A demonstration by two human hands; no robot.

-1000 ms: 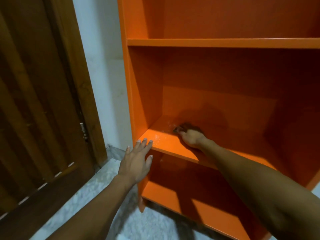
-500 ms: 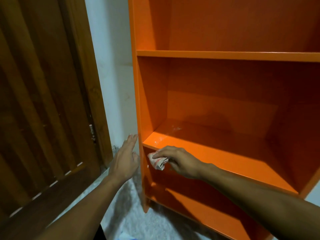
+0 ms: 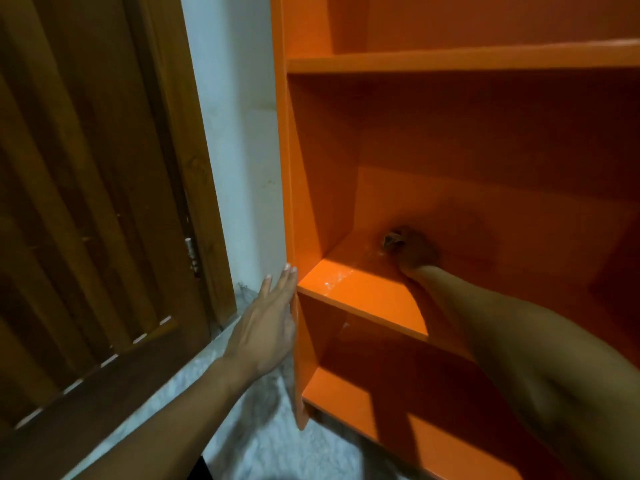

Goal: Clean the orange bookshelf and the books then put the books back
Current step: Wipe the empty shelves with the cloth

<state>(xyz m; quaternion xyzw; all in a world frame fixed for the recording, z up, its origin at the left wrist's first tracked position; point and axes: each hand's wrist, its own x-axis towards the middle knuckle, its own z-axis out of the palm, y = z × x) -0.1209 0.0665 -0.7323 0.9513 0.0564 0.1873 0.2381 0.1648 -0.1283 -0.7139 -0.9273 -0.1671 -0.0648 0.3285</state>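
The orange bookshelf (image 3: 349, 292) fills the right of the head view, with no books on its visible shelves. My right hand (image 3: 417, 252) reaches deep into the middle compartment, near the back left corner of the lower shelf board. It is closed on a crumpled cloth (image 3: 393, 240), pressed against the board. Pale dusty streaks mark the front of that board. My left hand (image 3: 268, 322) lies flat, fingers straight, against the outer left side panel of the bookshelf.
A brown slatted wooden door (image 3: 86, 202) stands at the left, with a white wall strip (image 3: 239, 133) between it and the bookshelf. Speckled grey floor (image 3: 277, 445) lies below. No books are in view.
My right hand went from the shelf's front edge back deep into the compartment with the cloth. My left hand moved from the air onto the side panel. The camera came closer.
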